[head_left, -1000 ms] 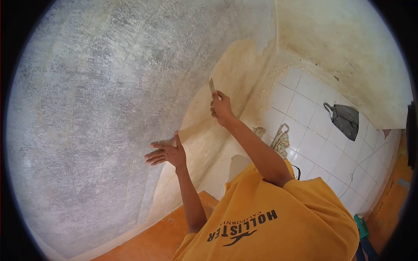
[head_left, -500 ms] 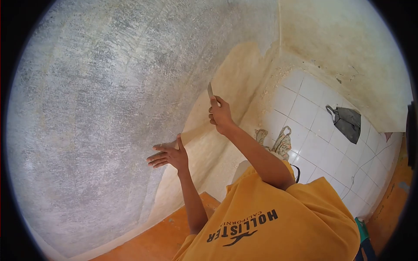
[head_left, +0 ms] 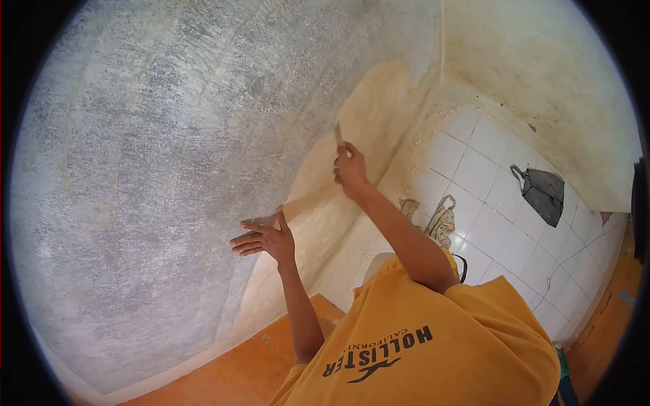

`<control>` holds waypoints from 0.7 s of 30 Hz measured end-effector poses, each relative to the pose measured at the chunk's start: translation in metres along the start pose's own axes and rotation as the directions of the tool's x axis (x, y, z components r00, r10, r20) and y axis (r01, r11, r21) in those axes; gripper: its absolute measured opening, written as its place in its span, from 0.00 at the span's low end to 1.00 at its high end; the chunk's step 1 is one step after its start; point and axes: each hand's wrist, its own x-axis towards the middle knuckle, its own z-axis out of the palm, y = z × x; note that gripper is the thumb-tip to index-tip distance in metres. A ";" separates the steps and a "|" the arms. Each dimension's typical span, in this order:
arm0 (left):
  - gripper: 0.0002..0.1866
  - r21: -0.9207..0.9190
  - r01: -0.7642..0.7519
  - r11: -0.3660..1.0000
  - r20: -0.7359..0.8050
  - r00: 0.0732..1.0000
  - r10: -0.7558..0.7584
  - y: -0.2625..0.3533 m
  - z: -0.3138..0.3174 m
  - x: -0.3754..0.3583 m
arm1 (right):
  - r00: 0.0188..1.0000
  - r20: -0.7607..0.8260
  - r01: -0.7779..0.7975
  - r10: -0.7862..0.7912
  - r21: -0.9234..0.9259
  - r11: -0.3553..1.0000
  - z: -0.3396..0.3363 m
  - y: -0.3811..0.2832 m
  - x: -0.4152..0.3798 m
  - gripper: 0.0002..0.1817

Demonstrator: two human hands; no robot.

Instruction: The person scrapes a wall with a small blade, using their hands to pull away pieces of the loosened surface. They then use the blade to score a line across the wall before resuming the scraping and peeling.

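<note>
My right hand [head_left: 351,168] is closed round a knife [head_left: 338,133], its narrow metal blade pointing up at the border between the mottled grey part of the wall [head_left: 156,183] and a smooth beige patch [head_left: 379,95]. The handle is hidden in my fist. Lower and to the left, my left hand [head_left: 267,242] has its fingers spread at the wall, beside the lower end of the same border. It holds nothing.
A crumpled patterned cloth [head_left: 442,222] lies near my legs on the white tiled floor [head_left: 487,196]. Further right is a dark grey bag [head_left: 544,196] with a handle. Flakes line the wall's foot, and a thin cord [head_left: 552,277] crosses the tiles. Orange flooring [head_left: 230,369] borders the wall below.
My right hand and the knife have shifted a little to the right, and the blade stands more upright and looks blurred. My left hand has hardly moved.
</note>
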 end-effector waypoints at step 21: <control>0.71 0.066 -0.075 0.995 -0.161 0.983 0.084 -0.004 0.015 0.002 | 0.996 0.086 -0.009 0.012 -0.038 0.999 0.002 0.002 -0.022 0.20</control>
